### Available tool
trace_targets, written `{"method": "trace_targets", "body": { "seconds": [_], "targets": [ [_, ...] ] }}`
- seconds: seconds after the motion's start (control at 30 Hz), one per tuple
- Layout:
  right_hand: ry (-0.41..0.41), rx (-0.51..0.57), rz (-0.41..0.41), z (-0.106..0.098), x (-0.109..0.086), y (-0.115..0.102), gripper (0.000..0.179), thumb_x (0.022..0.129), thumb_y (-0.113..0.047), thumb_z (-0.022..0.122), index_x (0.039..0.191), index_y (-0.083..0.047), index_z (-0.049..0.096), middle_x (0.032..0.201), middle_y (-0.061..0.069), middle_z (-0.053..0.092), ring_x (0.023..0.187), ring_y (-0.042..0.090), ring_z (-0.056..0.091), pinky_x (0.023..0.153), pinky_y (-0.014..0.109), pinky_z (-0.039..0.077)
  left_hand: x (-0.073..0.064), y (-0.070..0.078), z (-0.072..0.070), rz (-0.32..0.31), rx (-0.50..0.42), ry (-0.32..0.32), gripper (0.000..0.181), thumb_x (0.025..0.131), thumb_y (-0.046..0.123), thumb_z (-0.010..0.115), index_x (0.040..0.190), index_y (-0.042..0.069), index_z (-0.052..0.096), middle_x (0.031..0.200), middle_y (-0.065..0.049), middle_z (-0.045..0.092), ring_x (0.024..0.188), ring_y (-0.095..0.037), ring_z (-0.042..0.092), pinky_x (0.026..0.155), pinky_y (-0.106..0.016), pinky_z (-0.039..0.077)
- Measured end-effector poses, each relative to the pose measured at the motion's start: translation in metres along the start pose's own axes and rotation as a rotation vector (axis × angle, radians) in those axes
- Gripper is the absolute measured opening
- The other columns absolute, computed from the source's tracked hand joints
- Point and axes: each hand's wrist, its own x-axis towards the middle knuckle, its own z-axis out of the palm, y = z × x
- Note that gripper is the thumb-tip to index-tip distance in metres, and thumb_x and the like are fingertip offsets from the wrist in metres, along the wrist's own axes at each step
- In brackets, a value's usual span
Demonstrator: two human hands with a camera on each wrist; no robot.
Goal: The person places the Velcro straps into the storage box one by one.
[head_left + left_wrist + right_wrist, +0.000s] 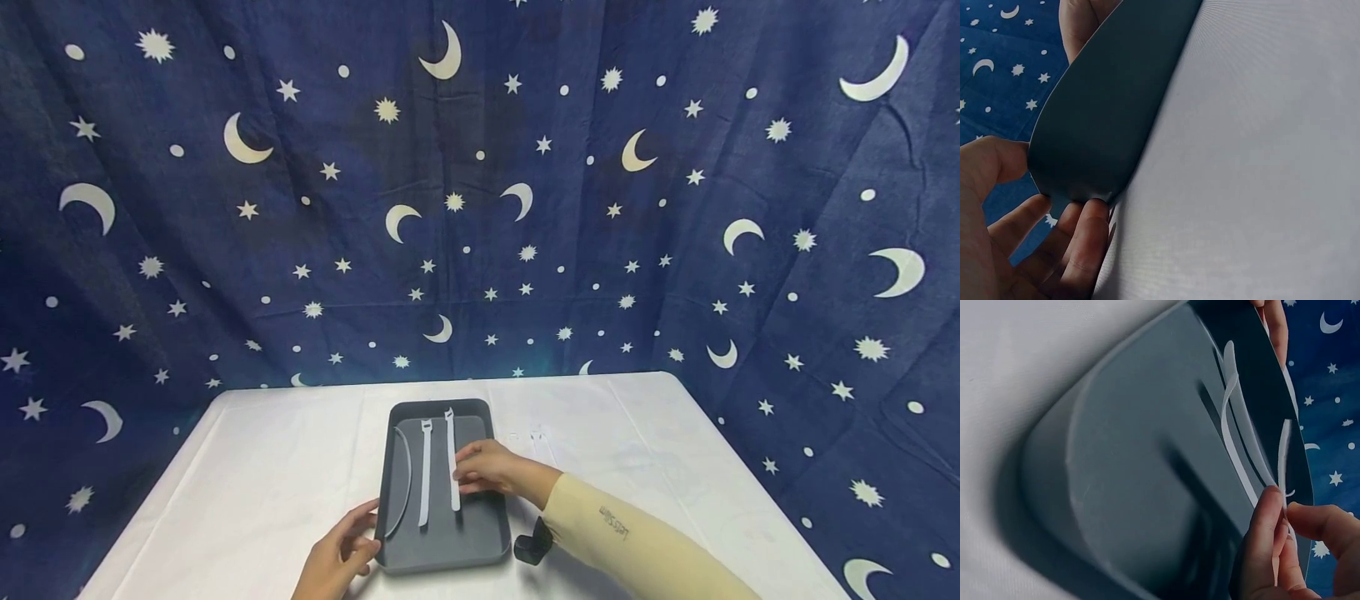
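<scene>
You are at a curtained-off tabletop spot, more like a makeshift booth than a furnished room. Your white table (pixel 300 467), its top lightly creased, fills the lower middle of the head view. A dark blue curtain (pixel 487 225), hanging in folds, fills the upper half and runs down both sides, printed with pale moons (pixel 450 60) and stars (pixel 156 46). Whether home, studio or lab lies beyond it, you cannot tell.

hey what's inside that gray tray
Inside the tray, a curved strap runs along the left side, with a second strap beside it. The right hand pinches a third strap. In the head view, that hand hides part of that strap and the floor.
</scene>
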Motion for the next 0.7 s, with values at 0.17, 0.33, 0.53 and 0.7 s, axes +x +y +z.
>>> {"method": "trace_targets", "body": {
  "seconds": [0.17,0.33,0.53,0.7],
  "targets": [
    [0.008,0.005,0.002,0.005,0.004,0.003,0.034,0.081,0.01,0.065,0.114,0.012,0.056,0.081,0.01,0.058,0.07,0.015,0.063,0.071,0.032,0.062,0.0,0.0,0.0,0.006,-0.003,0.007,0.06,0.089,0.027,0.07,0.142,0.009,0.048,0.12,-0.015,0.065,0.082,-0.011,0.066,0.061,-0.023,0.057],
    [0.02,-0.004,0.0,0.011,0.007,0.009,0.031,0.08,0.012,0.064,0.11,0.012,0.057,0.081,0.011,0.058,0.069,0.015,0.063,0.072,0.033,0.062,0.0,-0.001,0.001,0.013,-0.011,0.007,0.06,0.089,0.025,0.07,0.142,0.009,0.049,0.121,-0.015,0.065,0.08,-0.009,0.066,0.061,-0.023,0.057],
    [0.04,-0.022,-0.007,0.019,0.009,0.012,0.028,0.08,0.013,0.064,0.108,0.012,0.059,0.081,0.012,0.058,0.069,0.015,0.064,0.072,0.033,0.062,-0.002,0.0,0.0,0.031,-0.012,0.002,0.06,0.09,0.026,0.07,0.142,0.008,0.048,0.121,-0.017,0.065,0.08,-0.008,0.066,0.06,-0.022,0.057],
    [0.068,-0.025,-0.013,0.025,0.009,0.011,0.026,0.079,0.014,0.064,0.105,0.011,0.06,0.076,0.01,0.058,0.064,0.016,0.064,0.068,0.034,0.063,-0.002,0.001,0.0,0.019,-0.015,0.004,0.06,0.09,0.026,0.07,0.142,0.009,0.048,0.121,-0.016,0.065,0.08,-0.008,0.066,0.061,-0.022,0.057]
  ]
}}
